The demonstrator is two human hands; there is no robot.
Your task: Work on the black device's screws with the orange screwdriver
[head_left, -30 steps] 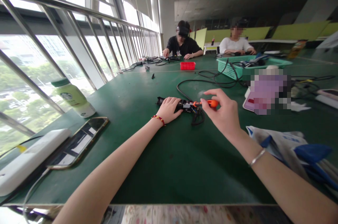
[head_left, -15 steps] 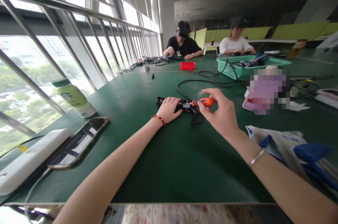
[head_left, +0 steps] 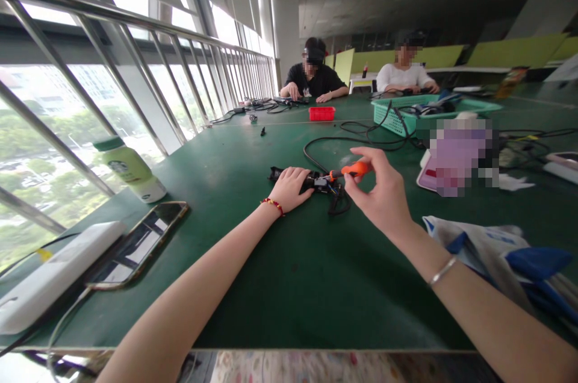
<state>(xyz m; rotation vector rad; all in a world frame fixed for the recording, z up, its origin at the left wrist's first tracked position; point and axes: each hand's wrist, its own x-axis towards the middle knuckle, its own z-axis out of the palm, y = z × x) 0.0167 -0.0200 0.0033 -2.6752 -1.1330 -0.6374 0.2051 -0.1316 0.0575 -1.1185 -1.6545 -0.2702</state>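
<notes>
My left hand (head_left: 291,191) is closed over a long black device (head_left: 321,183) lying on the green table, with its fingers covering the middle. Past my thumb, the device's right end shows bare inner parts and thin wires. My right hand (head_left: 382,187) pinches the orange-and-black handle of a screwdriver (head_left: 356,170) between thumb and fingers. The screwdriver slants down to the left, its tip at the exposed end of the device. Whether the tip sits in a screw is too small to tell. A dark loop (head_left: 339,202) hangs just below that end.
A black cable (head_left: 332,140) runs from near the device to a teal basket (head_left: 392,120). To the left are a bottle (head_left: 130,169), a phone (head_left: 139,244) and a power strip (head_left: 58,274). A bag (head_left: 487,244) lies right; a red tray (head_left: 321,114) stands ahead. Two people sit across.
My right hand has moved slightly up and right, and the screwdriver is now tilted more steeply, with its shaft showing. My left hand stays on the device.
</notes>
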